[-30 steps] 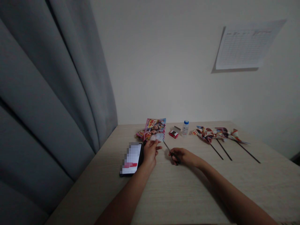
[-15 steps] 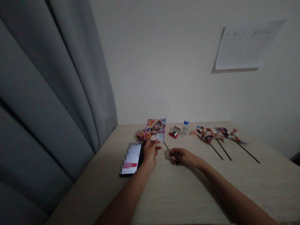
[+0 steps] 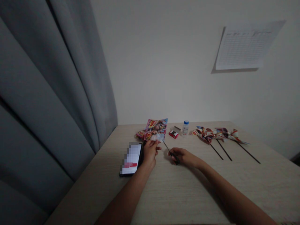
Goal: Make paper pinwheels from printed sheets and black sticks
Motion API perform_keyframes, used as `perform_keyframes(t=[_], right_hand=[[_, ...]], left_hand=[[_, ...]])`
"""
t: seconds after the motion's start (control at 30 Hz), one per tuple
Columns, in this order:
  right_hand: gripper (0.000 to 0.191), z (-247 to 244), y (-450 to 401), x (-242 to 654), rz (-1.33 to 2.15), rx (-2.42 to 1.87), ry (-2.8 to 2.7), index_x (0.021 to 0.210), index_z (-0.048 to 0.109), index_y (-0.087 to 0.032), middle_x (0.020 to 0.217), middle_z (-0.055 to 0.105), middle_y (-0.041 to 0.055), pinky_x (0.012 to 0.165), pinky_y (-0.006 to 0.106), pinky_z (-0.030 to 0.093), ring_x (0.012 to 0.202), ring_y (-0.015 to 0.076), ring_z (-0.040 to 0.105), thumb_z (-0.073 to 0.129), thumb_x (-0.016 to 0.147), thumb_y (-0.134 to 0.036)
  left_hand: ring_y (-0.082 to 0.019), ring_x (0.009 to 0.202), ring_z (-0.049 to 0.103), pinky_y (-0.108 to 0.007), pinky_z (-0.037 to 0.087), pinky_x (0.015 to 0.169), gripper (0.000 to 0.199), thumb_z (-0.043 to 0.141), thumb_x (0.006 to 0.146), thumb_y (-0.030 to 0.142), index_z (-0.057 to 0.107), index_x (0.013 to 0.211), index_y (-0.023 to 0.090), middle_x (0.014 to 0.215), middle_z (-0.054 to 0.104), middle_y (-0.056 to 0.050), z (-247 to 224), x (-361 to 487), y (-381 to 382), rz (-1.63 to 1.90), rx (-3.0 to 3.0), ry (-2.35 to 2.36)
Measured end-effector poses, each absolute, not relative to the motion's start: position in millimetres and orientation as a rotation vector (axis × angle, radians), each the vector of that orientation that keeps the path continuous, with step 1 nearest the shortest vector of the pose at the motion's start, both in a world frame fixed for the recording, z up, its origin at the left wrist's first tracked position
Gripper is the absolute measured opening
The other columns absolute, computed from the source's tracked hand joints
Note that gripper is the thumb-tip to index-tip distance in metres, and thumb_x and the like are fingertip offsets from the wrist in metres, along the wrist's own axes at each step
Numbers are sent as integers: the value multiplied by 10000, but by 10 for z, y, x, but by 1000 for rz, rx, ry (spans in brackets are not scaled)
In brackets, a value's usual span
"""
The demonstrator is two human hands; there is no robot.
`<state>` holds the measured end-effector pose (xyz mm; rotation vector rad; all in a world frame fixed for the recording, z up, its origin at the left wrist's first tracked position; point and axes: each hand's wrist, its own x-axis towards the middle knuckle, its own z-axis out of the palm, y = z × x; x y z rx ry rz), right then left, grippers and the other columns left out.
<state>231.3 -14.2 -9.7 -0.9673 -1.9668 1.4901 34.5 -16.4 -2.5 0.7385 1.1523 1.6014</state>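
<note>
My left hand (image 3: 150, 152) grips the near edge of a colourful printed sheet (image 3: 156, 128), which stands up from the fingers and leans a little to the right. My right hand (image 3: 181, 155) is closed on the dark handles of a pair of scissors (image 3: 167, 147). The blades point up and to the left, their tip at the lower right edge of the sheet. Beside my left forearm lies a phone (image 3: 131, 159) with its screen lit. More printed material (image 3: 140, 134) rests on the table behind my left hand.
A small red box (image 3: 173, 134) and a blue-capped bottle (image 3: 185, 128) stand behind my right hand. Three paper pinwheels (image 3: 220, 134) on dark sticks lie at the right. A grey curtain (image 3: 58, 78) borders the table's left side.
The printed sheet has tilted slightly to the right, and its top right corner has shifted right. Both hands and the scissors are almost where they were.
</note>
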Motion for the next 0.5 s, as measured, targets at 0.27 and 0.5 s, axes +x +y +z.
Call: perform_keyframes(t=[0.27,0.5], right_hand=[[376,-126,-128,2313,1494,-989,-1914,1018,643,-154,726,618,10,645,281,436,649,125,536,677,824,-473],[375,-179,-102,2316,1512,-959,-1914,1033,628,-159,751,607,13,637,274,417,667,127,536,671,832,-473]], left_hand=[[-62,460,577,-161,199,384,426,851,593,411,606,838,163,836,721,-34,-26,363,-168,1583,772,1143],[-56,460,574,-159,204,376,423,832,594,404,606,857,162,874,728,-46,-20,367,-164,1583,771,1147]])
